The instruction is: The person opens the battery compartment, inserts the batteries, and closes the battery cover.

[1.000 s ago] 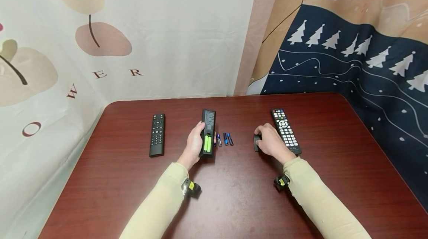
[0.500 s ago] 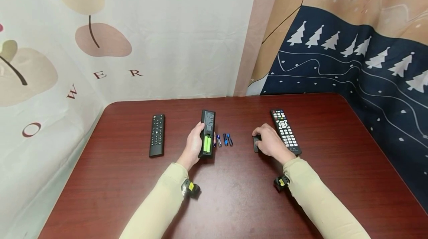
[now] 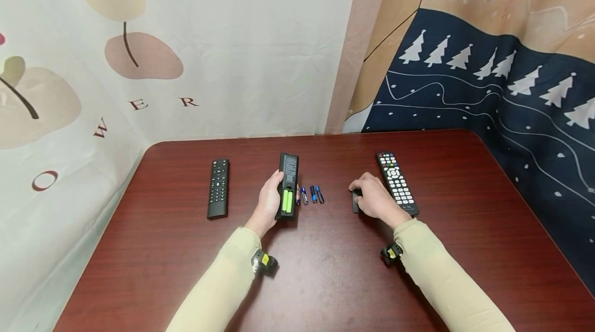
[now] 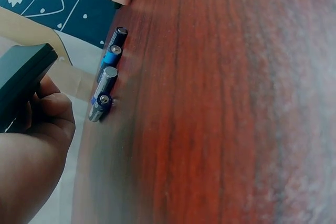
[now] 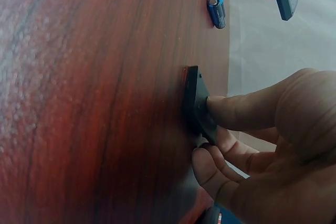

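Observation:
My left hand grips a black remote control, held with its back up. Its battery compartment lies uncovered, and two green batteries sit side by side inside. At the right, my right hand pinches a small black battery cover between thumb and fingers. In the right wrist view the cover is tilted, with one edge right at the tabletop. Part of it is hidden by the fingers in the head view. Several blue-and-black batteries lie on the table between the hands.
Another black remote lies face up at the left. A remote with white buttons lies just beyond the right hand, partly overlapped by it. The dark red wooden table ends at patterned curtains behind.
My right fingers have shifted slightly left over the battery cover, and less of it shows now. The left hand and its remote have drifted very slightly left.

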Tool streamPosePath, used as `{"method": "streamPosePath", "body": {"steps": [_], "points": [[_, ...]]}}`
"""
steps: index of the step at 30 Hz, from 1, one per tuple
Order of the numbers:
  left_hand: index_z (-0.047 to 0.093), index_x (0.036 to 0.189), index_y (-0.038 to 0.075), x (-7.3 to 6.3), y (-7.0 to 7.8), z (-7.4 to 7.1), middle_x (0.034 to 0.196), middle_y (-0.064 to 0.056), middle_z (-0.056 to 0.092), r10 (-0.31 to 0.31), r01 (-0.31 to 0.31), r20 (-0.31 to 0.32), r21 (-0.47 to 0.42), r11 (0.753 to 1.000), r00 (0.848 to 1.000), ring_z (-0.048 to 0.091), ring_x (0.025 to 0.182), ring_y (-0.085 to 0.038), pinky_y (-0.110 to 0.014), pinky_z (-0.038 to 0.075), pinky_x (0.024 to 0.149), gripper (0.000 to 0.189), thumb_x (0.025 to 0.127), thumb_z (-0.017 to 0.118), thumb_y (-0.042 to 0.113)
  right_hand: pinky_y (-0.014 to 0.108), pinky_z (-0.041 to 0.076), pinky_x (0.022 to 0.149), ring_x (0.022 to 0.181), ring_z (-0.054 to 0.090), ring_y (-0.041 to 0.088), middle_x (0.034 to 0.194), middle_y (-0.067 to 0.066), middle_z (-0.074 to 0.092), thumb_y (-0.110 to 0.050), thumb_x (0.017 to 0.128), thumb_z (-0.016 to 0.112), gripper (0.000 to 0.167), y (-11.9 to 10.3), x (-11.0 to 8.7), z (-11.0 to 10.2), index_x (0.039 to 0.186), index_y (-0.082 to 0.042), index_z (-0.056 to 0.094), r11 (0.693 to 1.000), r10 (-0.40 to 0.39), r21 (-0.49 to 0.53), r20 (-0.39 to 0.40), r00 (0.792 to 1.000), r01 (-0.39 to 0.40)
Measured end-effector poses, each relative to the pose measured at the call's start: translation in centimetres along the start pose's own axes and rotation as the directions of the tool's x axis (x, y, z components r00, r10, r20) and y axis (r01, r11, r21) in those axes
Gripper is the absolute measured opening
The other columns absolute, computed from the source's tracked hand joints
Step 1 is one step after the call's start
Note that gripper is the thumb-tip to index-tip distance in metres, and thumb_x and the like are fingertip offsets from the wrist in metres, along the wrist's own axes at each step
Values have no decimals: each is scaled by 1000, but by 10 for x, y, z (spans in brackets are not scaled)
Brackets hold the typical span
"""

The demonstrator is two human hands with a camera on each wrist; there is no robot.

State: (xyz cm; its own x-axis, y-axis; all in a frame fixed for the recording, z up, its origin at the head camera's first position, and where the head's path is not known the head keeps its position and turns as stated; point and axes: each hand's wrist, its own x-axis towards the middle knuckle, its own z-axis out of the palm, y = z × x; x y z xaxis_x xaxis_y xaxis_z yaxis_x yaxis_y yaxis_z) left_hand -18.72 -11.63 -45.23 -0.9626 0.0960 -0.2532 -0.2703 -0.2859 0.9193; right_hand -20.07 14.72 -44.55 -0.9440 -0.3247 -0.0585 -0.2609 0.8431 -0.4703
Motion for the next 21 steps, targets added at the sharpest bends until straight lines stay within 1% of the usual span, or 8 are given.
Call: {"method": "streamPosePath", "body": {"steps": [4,8,15,21], "points": [[25,161,9,0,0,0,91,-7,57,-5,5,-5,7,1000,1000,59,67,-14,-26,51,57,54,110,25,30,49,50,97,104,59,36,106,17,62,7,87,68,24,1,0,0,110,2,75,1000,-19,9,-16,1000,19],[25,161,9,-1,0,0,91,-7,57,-5,5,-3,10,1000,1000,59,67,-14,-26,51,57,54,110,25,30,47,52,93,98,60,32,103,15,60,7,86,69,20,1,0,-1,104,0,74,999,-17,31,-31,999,18],[20,163,11,-2,1,0,92,-6,58,-24,24,-20,18,1000,1000,60,68,-14,-26,51,57,57,110,25,30,48,52,95,102,61,32,108,15,61,6,90,69,17,2,-1,-2,104,-2,73,997,-15,69,-26,1000,17],[21,163,11,-3,1,0,91,-6,58,-22,23,-19,10,1000,1000,60,66,-13,-26,51,56,56,110,26,30,49,52,93,102,62,33,107,14,65,4,92,69,13,3,-2,-3,102,-3,74,995,-18,101,-54,998,23]]}}
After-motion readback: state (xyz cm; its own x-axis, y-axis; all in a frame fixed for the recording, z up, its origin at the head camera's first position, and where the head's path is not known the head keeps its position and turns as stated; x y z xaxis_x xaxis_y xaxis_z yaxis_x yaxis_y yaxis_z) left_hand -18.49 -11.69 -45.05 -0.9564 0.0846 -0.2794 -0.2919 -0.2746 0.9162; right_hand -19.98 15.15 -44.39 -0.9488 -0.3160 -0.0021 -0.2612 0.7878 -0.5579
